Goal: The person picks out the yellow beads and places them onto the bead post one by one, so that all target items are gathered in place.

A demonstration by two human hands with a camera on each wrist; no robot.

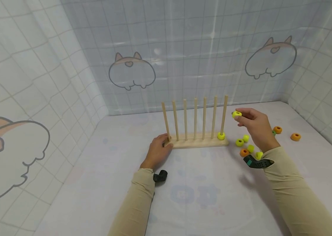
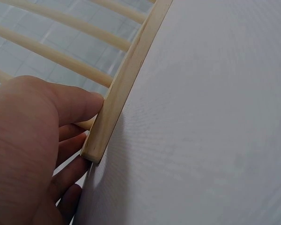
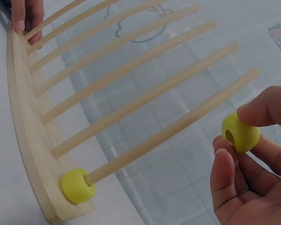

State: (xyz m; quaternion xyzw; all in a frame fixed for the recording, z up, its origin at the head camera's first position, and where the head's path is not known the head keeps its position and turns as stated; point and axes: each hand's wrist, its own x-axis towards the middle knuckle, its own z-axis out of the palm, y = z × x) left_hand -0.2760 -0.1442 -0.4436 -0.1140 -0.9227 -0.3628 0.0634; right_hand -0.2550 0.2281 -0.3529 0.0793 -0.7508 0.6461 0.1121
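A wooden peg stand [image 1: 195,143] with several upright pegs stands on the table. My left hand [image 1: 158,150] holds the left end of its base, thumb against the near side and fingers round the far side. In my right hand [image 1: 254,126] a yellow bead [image 3: 241,132] is pinched between thumb and fingers, its hole showing. The bead is held just right of the rightmost peg's [image 1: 224,113] top, apart from it. Another yellow bead [image 3: 78,186] is threaded on that peg, down at the base. The other pegs are bare.
Several loose yellow beads [image 1: 239,142] and an orange bead [image 1: 244,152] lie right of the stand, beneath my right wrist. More orange beads [image 1: 295,136] and a partly hidden green bead [image 1: 273,132] are farther right. Behind the table hangs a tile-patterned sheet [image 1: 189,65].
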